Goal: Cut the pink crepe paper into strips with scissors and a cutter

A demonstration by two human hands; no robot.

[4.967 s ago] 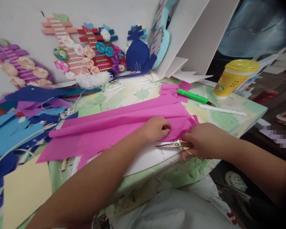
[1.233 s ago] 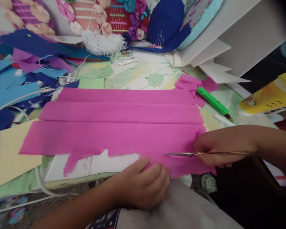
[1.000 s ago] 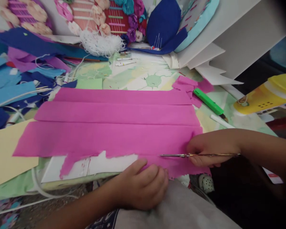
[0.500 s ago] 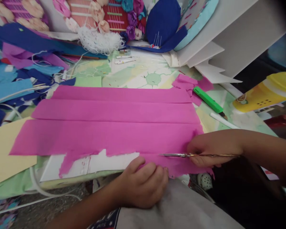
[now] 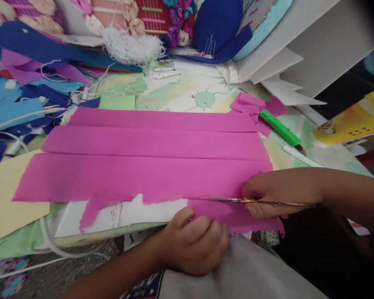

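Scissors (image 5: pixel 235 200) reach along the ragged near side of a magenta sheet (image 5: pixel 156 176), which lies spread across a paint-marked bench (image 5: pixel 121 89) with two lengthwise lines dividing it into three bands. The person's right hand (image 5: pixel 277 195) has its grip closed around the handles, the slim blades pointing left; how far apart they stand cannot be told. Near the tips, the left hand (image 5: pixel 199 245) curls over the sheet's loose flap at the bench's near edge, its grip closed on the material. A white board (image 5: pixel 162 214) shows beneath, and a tan sheet (image 5: pixel 15 191) lies by the left end. Magenta scraps (image 5: pixel 247 104) sit at the far right corner, near a bright green tool (image 5: pixel 279 128), a white strip (image 5: pixel 301 155) and a yellow cup (image 5: pixel 350 120). Blue scraps (image 5: pixel 12 112) pile up at left, with tangled white thread (image 5: pixel 133 46) behind
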